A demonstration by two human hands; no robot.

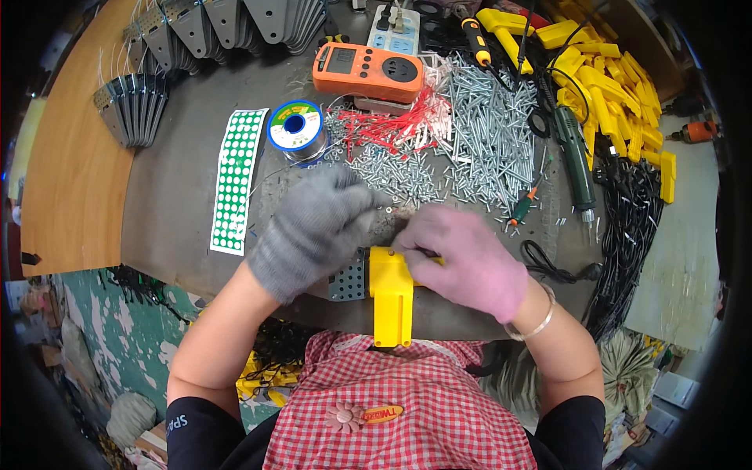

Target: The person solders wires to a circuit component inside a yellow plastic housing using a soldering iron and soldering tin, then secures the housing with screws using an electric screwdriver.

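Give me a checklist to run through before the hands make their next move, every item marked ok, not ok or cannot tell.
1. Yellow part between the two hands: ok.
2. Firm grip by the pink-gloved right hand on it: cannot tell; the fingers overlap its upper end.
3. Gray-gloved left hand holding something small: cannot tell; its fingertips are blurred.
4. Silver screws within reach: ok, probably; they are heaped just beyond the hands.
5. Green power tool apart from the right hand: ok; it lies farther right.
6. Space beside the right hand free of loose cable: not ok; a black cable loops there.
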